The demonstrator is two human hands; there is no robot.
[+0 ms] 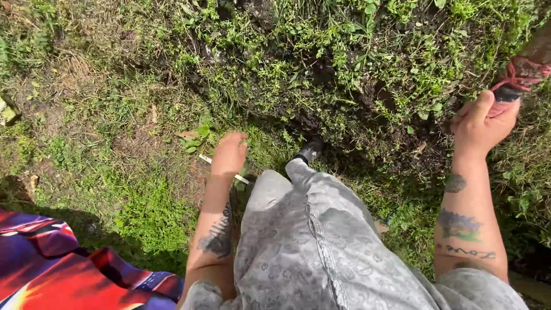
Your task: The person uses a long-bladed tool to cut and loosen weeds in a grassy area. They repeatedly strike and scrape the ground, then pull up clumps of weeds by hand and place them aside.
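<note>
Two hands flank my grey-trousered leg: right hand clamped around a red-handled tool, left hand loose, empty, near a white stick. Digging seems underway; next I'd drive the tool down.

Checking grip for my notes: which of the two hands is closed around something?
The right hand, at the picture's right edge, grips a dark handle with red wrap; the left hand hangs over grass, holding nothing visible.

Two hands: left hand, right hand; one red-wrapped handle; one shoe.

Red-and-black tool handle, gripped in right hand, upper right, over weedy, dug-up soil
</note>
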